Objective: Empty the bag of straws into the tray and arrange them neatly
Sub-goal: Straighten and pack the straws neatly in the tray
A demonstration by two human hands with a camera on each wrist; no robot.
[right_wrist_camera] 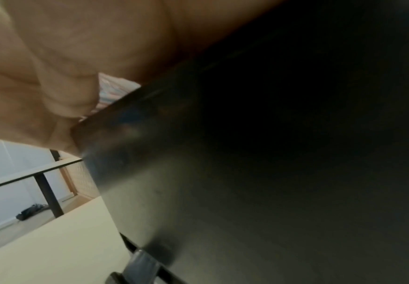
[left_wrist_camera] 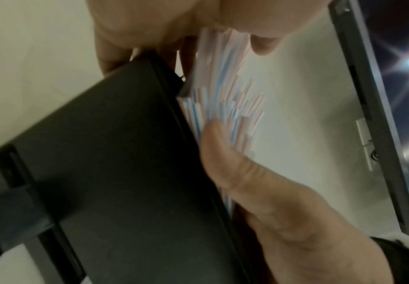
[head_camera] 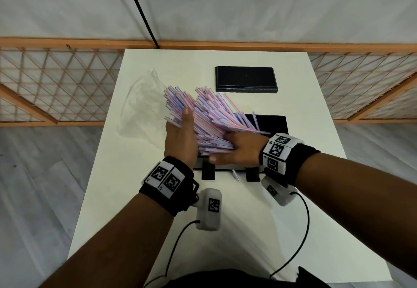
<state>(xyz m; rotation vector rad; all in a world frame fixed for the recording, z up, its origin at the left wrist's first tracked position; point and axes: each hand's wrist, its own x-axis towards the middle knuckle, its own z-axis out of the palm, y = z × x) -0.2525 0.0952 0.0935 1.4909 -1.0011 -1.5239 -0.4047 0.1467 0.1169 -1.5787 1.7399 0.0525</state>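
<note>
Straws (head_camera: 203,116) out of the bag (head_camera: 144,104), which lies limp and clear on the table (head_camera: 293,220) to the left. The bundle fans up and away to the far left, its near ends gathered low over the black tray (head_camera: 274,124). Left hand (head_camera: 180,141) flat against the bundle's left flank, fingers straight, pressing. Right hand (head_camera: 239,150) at the near ends, fingers tucked into the straws; whether they curl round them or only push cannot be told. Long axis runs diagonally, skewed to the tray (its long side probably runs left-right). Right hand sits nearer the tray; swinging the fan to lie along it looks the next need. One stray straw (head_camera: 235,174) lies by the tray's front feet.
</note>
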